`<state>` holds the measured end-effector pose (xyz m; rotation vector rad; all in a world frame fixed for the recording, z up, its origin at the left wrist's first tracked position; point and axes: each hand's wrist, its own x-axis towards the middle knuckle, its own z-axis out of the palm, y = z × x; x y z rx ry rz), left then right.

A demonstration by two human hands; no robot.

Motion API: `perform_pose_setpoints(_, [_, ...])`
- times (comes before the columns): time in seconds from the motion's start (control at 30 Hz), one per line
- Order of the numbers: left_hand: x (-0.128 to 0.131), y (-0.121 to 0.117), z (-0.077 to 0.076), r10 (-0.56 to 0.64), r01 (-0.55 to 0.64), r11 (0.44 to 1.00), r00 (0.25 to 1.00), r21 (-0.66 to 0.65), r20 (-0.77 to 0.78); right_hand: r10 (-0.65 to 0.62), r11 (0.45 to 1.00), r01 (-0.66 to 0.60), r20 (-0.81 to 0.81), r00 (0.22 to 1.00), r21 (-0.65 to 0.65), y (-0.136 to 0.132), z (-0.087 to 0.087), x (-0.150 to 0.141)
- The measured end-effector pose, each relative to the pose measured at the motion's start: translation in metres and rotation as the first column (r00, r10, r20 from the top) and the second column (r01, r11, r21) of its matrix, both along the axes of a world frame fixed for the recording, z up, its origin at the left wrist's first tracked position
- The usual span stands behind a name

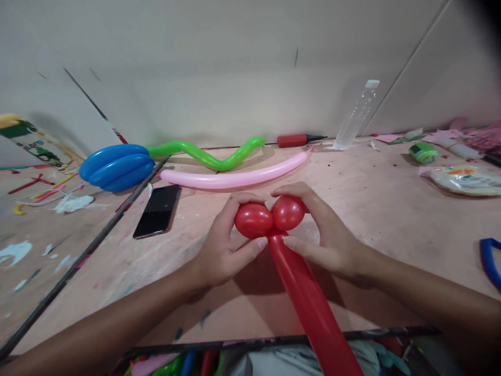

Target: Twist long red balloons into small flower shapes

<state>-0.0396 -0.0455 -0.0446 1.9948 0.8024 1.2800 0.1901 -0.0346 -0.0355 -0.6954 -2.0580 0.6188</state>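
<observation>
A long red balloon (309, 303) runs from the lower edge of the view up to the middle, ending in two small twisted bubbles side by side. My left hand (221, 248) is closed around the left bubble, thumb at the twist. My right hand (329, 235) is wrapped round the right bubble, thumb pressed at the same twist. Both hands rest just above the pinkish tabletop (391, 209).
A black phone (157, 210) lies left of my hands. Behind them lie a long pink balloon (235, 179), a wavy green balloon (207, 155), a folded blue balloon (116, 167), a red hand pump (297, 140) and a clear plastic bottle (356, 117). Scraps and bags litter the right side.
</observation>
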Motion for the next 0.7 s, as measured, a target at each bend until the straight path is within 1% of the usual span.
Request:
perform_pose_setpoints(0.2, [-0.0016,0.0011,-0.0052,-0.006,0.007,1.0,0.998,-0.018,0.062,-0.039,0.996,0.033,-0.071,0.997,-0.08,0.0019,-0.0019,-0.001])
perform_pose_setpoints(0.4, [0.0002,0.0005,-0.0055,-0.004,0.011,0.998,0.994,-0.064,0.109,-0.054,0.965,0.014,-0.147,0.988,-0.261,-0.0004,-0.002,-0.0027])
perform_pose_setpoints(0.6, [0.0016,-0.0023,-0.0024,0.035,-0.014,0.991,0.987,-0.132,0.157,-0.019,0.957,-0.035,-0.18,0.984,-0.29,-0.0014,-0.0034,-0.0036])
perform_pose_setpoints(0.7, [0.002,-0.0008,-0.0008,0.024,0.007,0.988,0.981,-0.157,0.194,-0.02,0.953,-0.038,-0.19,0.982,-0.299,-0.0021,-0.0031,-0.0041])
